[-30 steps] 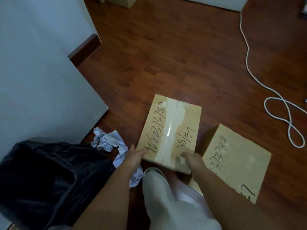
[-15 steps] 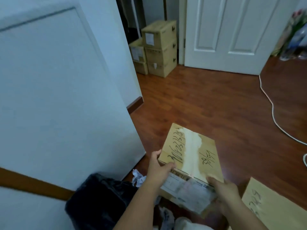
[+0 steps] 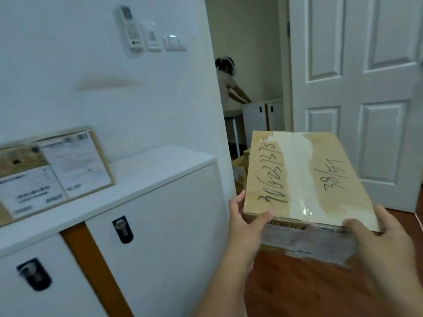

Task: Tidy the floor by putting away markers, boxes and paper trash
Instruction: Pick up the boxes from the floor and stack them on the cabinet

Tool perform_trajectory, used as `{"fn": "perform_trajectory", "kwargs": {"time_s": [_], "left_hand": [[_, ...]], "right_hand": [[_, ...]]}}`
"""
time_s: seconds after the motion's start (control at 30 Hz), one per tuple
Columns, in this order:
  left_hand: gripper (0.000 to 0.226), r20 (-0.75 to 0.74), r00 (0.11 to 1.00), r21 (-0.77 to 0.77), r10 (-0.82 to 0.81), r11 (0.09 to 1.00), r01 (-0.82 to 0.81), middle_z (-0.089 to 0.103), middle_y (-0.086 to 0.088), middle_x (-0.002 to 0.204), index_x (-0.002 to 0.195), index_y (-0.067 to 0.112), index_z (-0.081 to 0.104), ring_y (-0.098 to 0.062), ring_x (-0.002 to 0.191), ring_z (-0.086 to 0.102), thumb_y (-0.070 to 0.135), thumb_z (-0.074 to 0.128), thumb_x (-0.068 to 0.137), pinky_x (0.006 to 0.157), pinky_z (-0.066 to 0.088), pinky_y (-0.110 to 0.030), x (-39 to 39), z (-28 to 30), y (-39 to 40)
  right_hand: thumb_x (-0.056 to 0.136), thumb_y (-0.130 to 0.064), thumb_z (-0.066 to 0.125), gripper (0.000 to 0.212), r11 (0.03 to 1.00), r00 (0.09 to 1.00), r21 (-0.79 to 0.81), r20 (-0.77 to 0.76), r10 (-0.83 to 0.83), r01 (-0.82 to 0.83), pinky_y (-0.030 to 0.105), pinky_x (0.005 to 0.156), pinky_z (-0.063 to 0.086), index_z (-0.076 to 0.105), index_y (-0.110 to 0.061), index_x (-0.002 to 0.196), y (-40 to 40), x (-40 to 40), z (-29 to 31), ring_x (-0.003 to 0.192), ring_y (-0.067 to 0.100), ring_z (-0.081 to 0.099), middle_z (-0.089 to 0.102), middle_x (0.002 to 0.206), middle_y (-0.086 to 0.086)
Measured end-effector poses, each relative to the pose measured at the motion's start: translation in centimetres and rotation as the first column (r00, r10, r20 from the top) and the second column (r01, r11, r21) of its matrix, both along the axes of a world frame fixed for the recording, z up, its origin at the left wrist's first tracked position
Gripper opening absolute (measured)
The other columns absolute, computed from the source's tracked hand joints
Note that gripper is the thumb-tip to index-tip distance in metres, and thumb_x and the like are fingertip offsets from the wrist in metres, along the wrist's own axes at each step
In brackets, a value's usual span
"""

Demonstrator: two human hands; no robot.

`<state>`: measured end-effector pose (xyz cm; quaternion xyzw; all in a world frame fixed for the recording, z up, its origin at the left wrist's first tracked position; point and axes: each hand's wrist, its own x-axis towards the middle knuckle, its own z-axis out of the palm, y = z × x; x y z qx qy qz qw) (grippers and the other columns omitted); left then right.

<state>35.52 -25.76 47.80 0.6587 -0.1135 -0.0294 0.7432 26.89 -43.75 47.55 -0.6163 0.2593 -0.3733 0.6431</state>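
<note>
A: What has changed in the last second?

B: The cardboard box (image 3: 306,177) is off the floor. A second ago it lay flat on the wood with both hands at its near edge; half a second ago it was tilting up. Now it is carried in the air, well above the floor (image 3: 309,291), and the view has swung up from the floor to the wall and doorway.

A: And the grip?

B: Both hands are closed on it. The left hand (image 3: 246,227) holds the near-left corner, thumb curled over the top face and fingers along the side. The right hand (image 3: 377,243) holds the near-right corner, thumb on top and fingers wrapped round the edge.

A: What does that mean for the job?

B: I judge one box is picked up and on its way to being put away. The second box, the paper and the bag are out of view now.

A: How does the box look?

B: Flat, tan, sealed by a wide strip of clear tape down the middle, with handwritten numbers on each side and a printed label on the near face. A white cabinet (image 3: 146,216) stands left of the grip, and a white door (image 3: 357,83) beyond it.
</note>
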Motion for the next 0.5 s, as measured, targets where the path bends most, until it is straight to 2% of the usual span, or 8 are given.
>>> {"fn": "perform_trajectory", "kwargs": {"time_s": [0.07, 0.17, 0.23, 0.3, 0.33, 0.4, 0.47, 0.5], "left_hand": [[0.064, 0.09, 0.996, -0.049, 0.029, 0.998, -0.024, 0.066, 0.013, 0.115, 0.121, 0.045, 0.046, -0.01, 0.112, 0.061, 0.016, 0.08, 0.076, 0.1, 0.051, -0.042, -0.1, 3.3, 1.5], [0.062, 0.254, 0.959, -0.087, 0.122, 0.991, -0.103, 0.065, 0.018, 0.114, 0.121, 0.044, 0.044, -0.001, 0.109, 0.061, 0.013, 0.078, 0.08, 0.091, 0.052, -0.023, -0.2, 7.7, 4.9], [0.064, 0.315, 0.931, -0.103, 0.186, 0.982, -0.161, 0.061, 0.019, 0.121, 0.125, 0.044, 0.042, -0.002, 0.115, 0.058, 0.013, 0.077, 0.081, 0.092, 0.05, -0.021, -0.2, 10.0, 7.4], [0.073, 0.341, 0.907, -0.086, 0.247, 0.969, -0.231, 0.056, 0.017, 0.131, 0.134, 0.043, 0.038, -0.005, 0.122, 0.052, 0.015, 0.078, 0.08, 0.1, 0.046, -0.028, -0.4, 11.8, 10.3], [0.078, 0.343, 0.9, -0.056, 0.268, 0.963, -0.265, 0.054, 0.016, 0.134, 0.139, 0.043, 0.035, -0.006, 0.125, 0.05, 0.016, 0.078, 0.08, 0.101, 0.045, -0.029, -0.4, 12.3, 11.6], [0.083, 0.361, 0.879, 0.045, 0.311, 0.936, -0.35, 0.054, 0.024, 0.128, 0.144, 0.05, 0.028, -0.004, 0.123, 0.05, 0.018, 0.075, 0.083, 0.092, 0.045, -0.02, -0.4, 13.4, 14.5], [0.083, 0.412, 0.839, 0.181, 0.355, 0.871, -0.457, 0.051, 0.039, 0.11, 0.146, 0.054, 0.02, 0.009, 0.108, 0.052, 0.02, 0.07, 0.088, 0.075, 0.042, -0.006, -0.8, 14.3, 17.2], [0.084, 0.448, 0.811, 0.243, 0.376, 0.822, -0.515, 0.048, 0.042, 0.104, 0.147, 0.054, 0.017, 0.015, 0.098, 0.051, 0.022, 0.068, 0.089, 0.069, 0.04, -0.002, -0.8, 14.8, 18.5]], "right_hand": [[0.066, -0.04, 0.061, 0.069, 0.994, 0.999, -0.112, 0.043, 0.013, -0.008, 0.058, 0.08, 0.054, 0.047, -0.032, 0.133, 1.2, 1.0, 3.0, 0.099, 0.031, 0.066, 0.065, 0.123, -0.003], [0.075, -0.033, 0.062, 0.072, 0.99, 0.984, -0.113, 0.147, 0.103, -0.087, 0.048, 0.093, 0.051, 0.036, -0.037, 0.142, 4.0, 2.8, 7.2, 0.113, 0.02, 0.061, 0.056, 0.136, -0.01], [0.082, -0.024, 0.061, 0.07, 0.977, 0.958, -0.122, 0.209, 0.195, -0.172, 0.041, 0.085, 0.055, 0.033, -0.035, 0.145, 6.1, 4.3, 9.8, 0.108, 0.014, 0.059, 0.05, 0.137, -0.013], [0.084, -0.02, 0.062, 0.069, 0.953, 0.937, -0.167, 0.206, 0.283, -0.252, 0.04, 0.077, 0.056, 0.033, -0.037, 0.144, 8.6, 5.9, 12.0, 0.103, 0.015, 0.058, 0.047, 0.13, -0.013], [0.084, -0.02, 0.063, 0.066, 0.939, 0.929, -0.202, 0.192, 0.315, -0.277, 0.04, 0.076, 0.056, 0.034, -0.037, 0.141, 9.5, 6.9, 12.9, 0.105, 0.017, 0.056, 0.047, 0.127, -0.013], [0.086, -0.022, 0.063, 0.057, 0.903, 0.92, -0.289, 0.138, 0.366, -0.316, 0.035, 0.069, 0.054, 0.037, -0.035, 0.135, 11.6, 8.8, 14.5, 0.104, 0.018, 0.054, 0.047, 0.121, -0.01], [0.087, -0.03, 0.061, 0.049, 0.859, 0.908, -0.362, 0.069, 0.413, -0.363, 0.032, 0.065, 0.051, 0.039, -0.036, 0.131, 13.4, 10.5, 15.8, 0.1, 0.017, 0.054, 0.052, 0.12, -0.008], [0.087, -0.036, 0.06, 0.047, 0.835, 0.902, -0.398, 0.043, 0.429, -0.379, 0.036, 0.07, 0.052, 0.038, -0.038, 0.129, 14.2, 11.6, 16.5, 0.099, 0.018, 0.056, 0.055, 0.121, -0.006]]}}
